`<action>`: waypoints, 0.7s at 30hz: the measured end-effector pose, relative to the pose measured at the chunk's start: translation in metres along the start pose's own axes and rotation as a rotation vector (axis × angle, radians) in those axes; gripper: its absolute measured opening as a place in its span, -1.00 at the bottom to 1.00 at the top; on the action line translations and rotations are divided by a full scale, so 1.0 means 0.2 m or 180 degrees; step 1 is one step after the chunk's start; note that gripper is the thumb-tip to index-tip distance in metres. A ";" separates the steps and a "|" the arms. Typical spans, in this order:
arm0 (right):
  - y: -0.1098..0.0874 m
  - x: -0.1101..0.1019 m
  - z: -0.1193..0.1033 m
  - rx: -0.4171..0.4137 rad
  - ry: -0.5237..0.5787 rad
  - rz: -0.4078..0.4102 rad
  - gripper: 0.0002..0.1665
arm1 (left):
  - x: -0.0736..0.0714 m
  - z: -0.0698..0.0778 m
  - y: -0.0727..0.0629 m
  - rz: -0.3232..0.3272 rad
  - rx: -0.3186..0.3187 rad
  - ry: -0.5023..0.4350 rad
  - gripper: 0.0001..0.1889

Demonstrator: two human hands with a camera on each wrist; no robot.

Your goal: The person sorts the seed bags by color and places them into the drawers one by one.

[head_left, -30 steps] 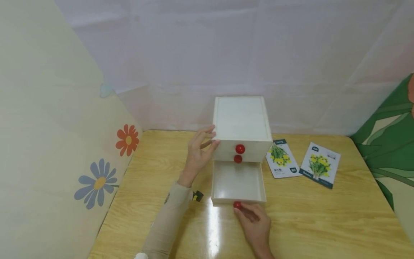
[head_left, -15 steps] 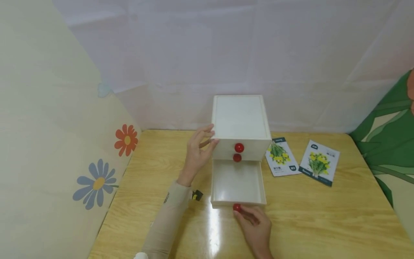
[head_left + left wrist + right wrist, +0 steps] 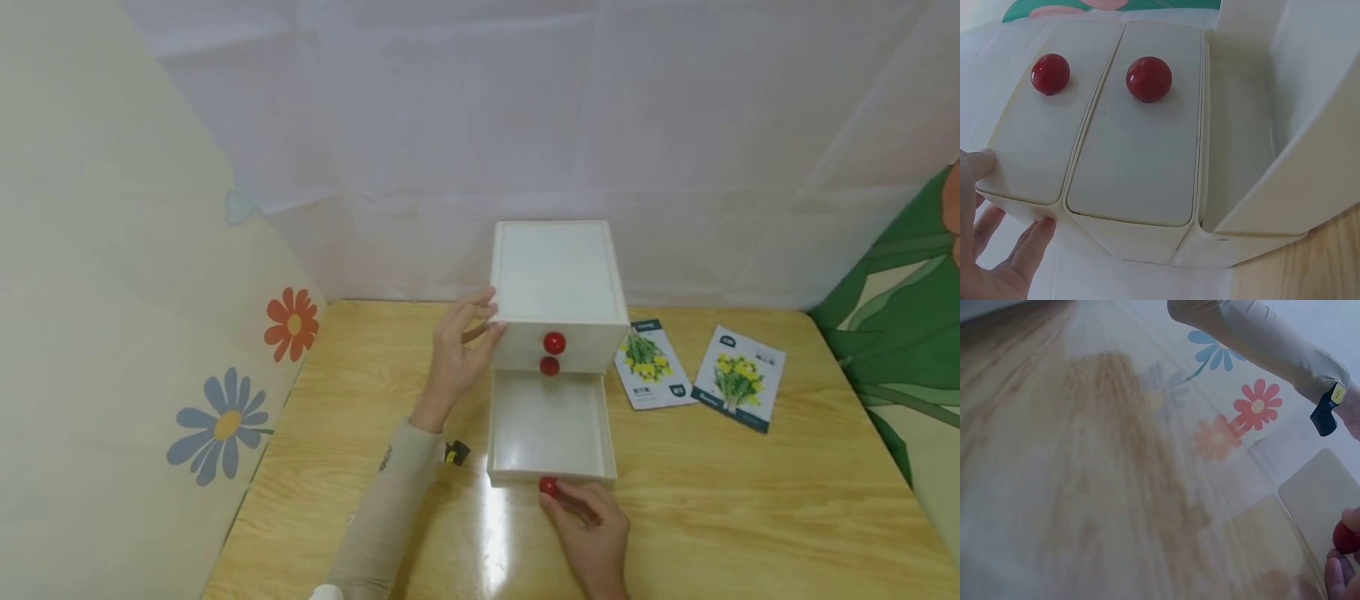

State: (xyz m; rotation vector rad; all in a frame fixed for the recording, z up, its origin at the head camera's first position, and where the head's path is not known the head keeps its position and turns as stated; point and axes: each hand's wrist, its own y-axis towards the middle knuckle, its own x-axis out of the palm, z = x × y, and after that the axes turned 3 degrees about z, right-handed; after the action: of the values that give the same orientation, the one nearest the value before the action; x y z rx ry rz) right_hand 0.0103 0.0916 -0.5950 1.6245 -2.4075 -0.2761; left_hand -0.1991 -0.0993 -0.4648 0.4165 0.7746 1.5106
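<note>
A white drawer cabinet (image 3: 558,275) stands on the table, its bottom drawer (image 3: 547,425) pulled out and bare inside. Between thumb and fingers, my right hand (image 3: 597,532) pinches that drawer's round red knob (image 3: 548,486), also visible at the edge of the right wrist view. My left hand (image 3: 455,350) rests against the cabinet's upper left corner. In the left wrist view its thumb (image 3: 982,164) lies on the top drawer's front (image 3: 1050,137), while its fingers (image 3: 1034,247) extend along the side. Both upper drawers are closed, each with a red knob (image 3: 1149,79).
Two packets printed with yellow-flowered greens, a left one (image 3: 651,367) and a right one (image 3: 738,379), lie right of the cabinet on the wooden table (image 3: 750,517). A pale cloth (image 3: 420,150) hangs behind. Flower-decorated panels (image 3: 97,333) flank the table.
The bottom drawer has slid a little farther out toward me, with my right hand still pinching its knob. My left hand has stayed at the cabinet's corner.
</note>
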 end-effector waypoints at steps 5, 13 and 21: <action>0.00 -0.01 0.00 0.0089 -0.0039 0.0024 -0.57 | 0.00 0.00 0.00 -0.0024 -0.0032 0.0007 -0.79; 0.01 -0.02 -0.03 0.0136 -0.0218 -0.0024 -0.59 | 0.00 0.01 0.00 -0.0001 -0.0012 -0.0020 -0.79; 0.01 -0.06 -0.08 0.0293 -0.0723 -0.0079 -0.64 | -0.01 0.01 0.00 -0.0092 -0.0020 0.0053 -0.75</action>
State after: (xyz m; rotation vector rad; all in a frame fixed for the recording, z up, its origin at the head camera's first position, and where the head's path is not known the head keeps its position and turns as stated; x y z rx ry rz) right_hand 0.0166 0.1038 -0.5808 1.7491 -2.6026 -0.3785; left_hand -0.1979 -0.0998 -0.4620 0.3869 0.7859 1.4907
